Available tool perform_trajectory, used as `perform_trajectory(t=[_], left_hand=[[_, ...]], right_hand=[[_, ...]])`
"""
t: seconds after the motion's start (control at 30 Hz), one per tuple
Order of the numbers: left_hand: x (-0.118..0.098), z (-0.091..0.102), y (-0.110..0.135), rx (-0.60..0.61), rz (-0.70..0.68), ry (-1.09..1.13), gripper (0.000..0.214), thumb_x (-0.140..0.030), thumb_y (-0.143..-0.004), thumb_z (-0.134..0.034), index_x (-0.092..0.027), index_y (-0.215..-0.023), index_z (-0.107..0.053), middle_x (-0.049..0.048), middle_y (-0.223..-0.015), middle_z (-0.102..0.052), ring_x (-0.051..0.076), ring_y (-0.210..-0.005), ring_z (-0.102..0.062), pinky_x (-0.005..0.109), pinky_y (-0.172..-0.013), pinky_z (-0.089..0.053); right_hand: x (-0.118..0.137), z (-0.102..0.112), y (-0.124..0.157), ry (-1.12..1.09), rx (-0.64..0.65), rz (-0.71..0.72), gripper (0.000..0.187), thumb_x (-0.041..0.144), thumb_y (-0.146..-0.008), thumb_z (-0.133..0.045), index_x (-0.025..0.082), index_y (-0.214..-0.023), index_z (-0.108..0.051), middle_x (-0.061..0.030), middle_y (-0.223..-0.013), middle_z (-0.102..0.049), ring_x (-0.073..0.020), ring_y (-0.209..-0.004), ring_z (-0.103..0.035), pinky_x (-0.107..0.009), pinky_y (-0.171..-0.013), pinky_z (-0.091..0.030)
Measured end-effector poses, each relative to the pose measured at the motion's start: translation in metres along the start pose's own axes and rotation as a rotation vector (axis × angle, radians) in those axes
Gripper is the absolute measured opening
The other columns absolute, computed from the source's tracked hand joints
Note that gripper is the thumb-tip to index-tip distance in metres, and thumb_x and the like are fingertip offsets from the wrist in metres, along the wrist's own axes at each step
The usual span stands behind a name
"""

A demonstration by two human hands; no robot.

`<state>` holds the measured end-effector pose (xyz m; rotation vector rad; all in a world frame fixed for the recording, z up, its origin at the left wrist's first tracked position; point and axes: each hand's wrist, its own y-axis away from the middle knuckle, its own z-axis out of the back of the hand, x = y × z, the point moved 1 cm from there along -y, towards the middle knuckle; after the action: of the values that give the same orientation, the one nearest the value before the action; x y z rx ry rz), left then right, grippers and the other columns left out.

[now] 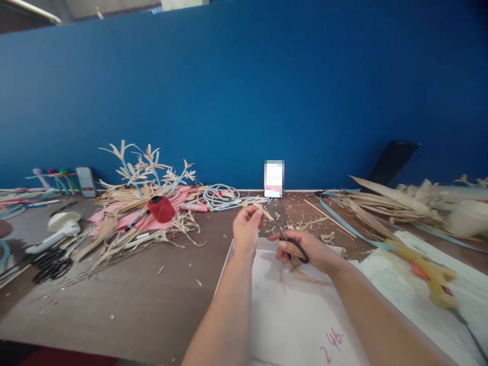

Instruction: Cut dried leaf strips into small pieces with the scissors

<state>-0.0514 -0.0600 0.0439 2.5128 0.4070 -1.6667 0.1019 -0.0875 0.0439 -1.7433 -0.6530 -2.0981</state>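
My left hand (247, 223) is closed in a pinch on a small pale strip of dried husk (268, 213), whose pointed end sticks out to the right. Close by on the right, my right hand (301, 249) is wrapped round dark-handled scissors (298, 249). Their blades are small and blurred near the strip, and I cannot tell whether they touch it. Beneath both hands lies a white tray (293, 315) with a few pale husk scraps (310, 277) on it and pink handwriting in its lower right.
Left stand husk flowers (133, 173), a red thread spool (160, 208) and black scissors (53, 264). A phone (273, 179) leans on the blue wall. At right lie a yellow glue gun (429, 274) on papers, a blue ribbon (343, 223) and dried husks (396, 198).
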Motion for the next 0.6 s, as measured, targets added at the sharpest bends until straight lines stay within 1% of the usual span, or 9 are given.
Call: perform_trajectory(t=[0.23,0.6], left_hand=[[0.0008,0.0006,-0.0007,0.012,-0.022,-0.034,0.022,-0.031,-0.065,-0.064,-0.014,-0.078,-0.059,0.0023,-0.071,-0.062,0.013,-0.068,-0.06,0.021,-0.055,-0.047],[0.0009,-0.0003,0.0011,0.03,-0.012,-0.024,0.022,-0.032,-0.066,-0.064,-0.014,-0.077,-0.057,0.0033,-0.073,-0.063,0.014,-0.07,-0.061,0.022,-0.057,-0.047]], right_hand=[[-0.0005,0.0003,-0.0019,0.048,-0.022,0.003,0.045,0.047,-0.075,-0.057,0.014,-0.105,-0.058,-0.0049,-0.071,-0.063,-0.011,-0.056,-0.053,-0.022,-0.049,-0.041],[-0.0013,0.0006,-0.004,0.087,-0.078,0.029,0.046,0.048,-0.074,-0.058,0.013,-0.104,-0.06,-0.0034,-0.065,-0.062,-0.0095,-0.051,-0.05,-0.022,-0.047,-0.039]])
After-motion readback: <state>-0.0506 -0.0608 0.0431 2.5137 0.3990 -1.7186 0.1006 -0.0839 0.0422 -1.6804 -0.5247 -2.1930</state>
